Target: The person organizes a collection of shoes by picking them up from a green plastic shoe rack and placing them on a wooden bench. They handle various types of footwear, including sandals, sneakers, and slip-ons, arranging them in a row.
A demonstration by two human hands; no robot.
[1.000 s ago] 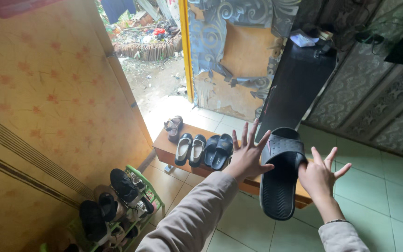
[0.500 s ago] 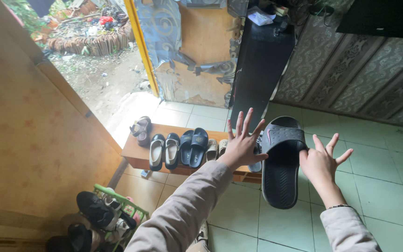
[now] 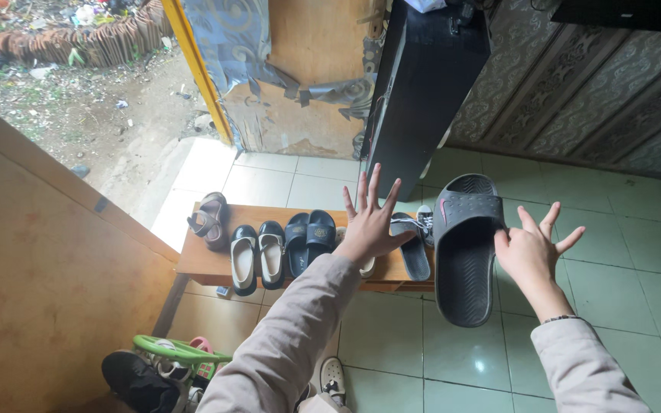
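Holding a black slide sandal (image 3: 464,252) at its edge, the right hand (image 3: 533,252) kept its outer fingers fanned; the left hand (image 3: 369,226) stayed spread, touching nothing. Since a second earlier the sandal hung unchanged at three o'clock of the left hand, while the view swung toward the wooden bench (image 3: 200,264) of shoes beyond, at eleven o'clock.

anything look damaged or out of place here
Yes. The patterned covering on the door is torn and peeling, baring wood. One black slide sandal hangs off the right hand, away from the shoes on the low bench.
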